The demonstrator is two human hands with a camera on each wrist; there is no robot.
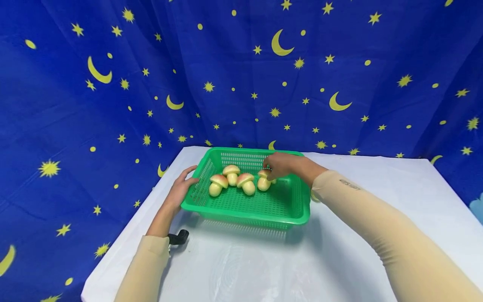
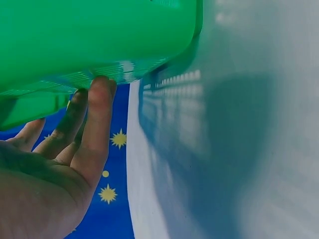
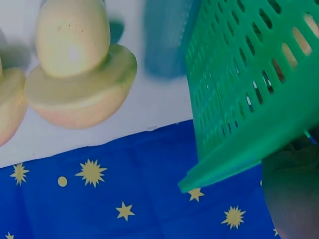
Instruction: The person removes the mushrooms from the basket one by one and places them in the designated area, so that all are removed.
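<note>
Facing a blue star-and-moon curtain (image 1: 226, 50), biggest thing in view; fills everything behind the table and runs down the left side. Next, a white-covered table (image 1: 381, 188). On it, toward the far edge, a green basket (image 1: 245, 216), slotted walls and base, long side toward me. Beige sleeves on both arms: right sleeve (image 1: 362, 214) reaches in from the right, left sleeve (image 1: 145, 268) comes up near left.

Left hand (image 1: 179, 191): at basket's left side, open, fingers nearly straight, fingertips against the outer slotted wall, nothing gripped. Right hand (image 1: 283, 164): inside over the basket's right half, fingers curled, pinching the cap of a mushroom (image 1: 263, 184); can't tell how firmly.

Three others in the basket, all left of that one: left mushroom (image 1: 216, 188), back mushroom (image 1: 232, 173), middle mushroom (image 1: 247, 186). Cream stems, pinkish caps. Outside, right wrist view has a loose mushroom (image 3: 75, 64) on the table beside the basket, plus an edge-cut mushroom (image 3: 9, 102) next to it; can't tell if those two touch.

Smallest: black fitting (image 1: 179, 238) at left wrist; dark lettering (image 1: 349, 184) on right sleeve.
</note>
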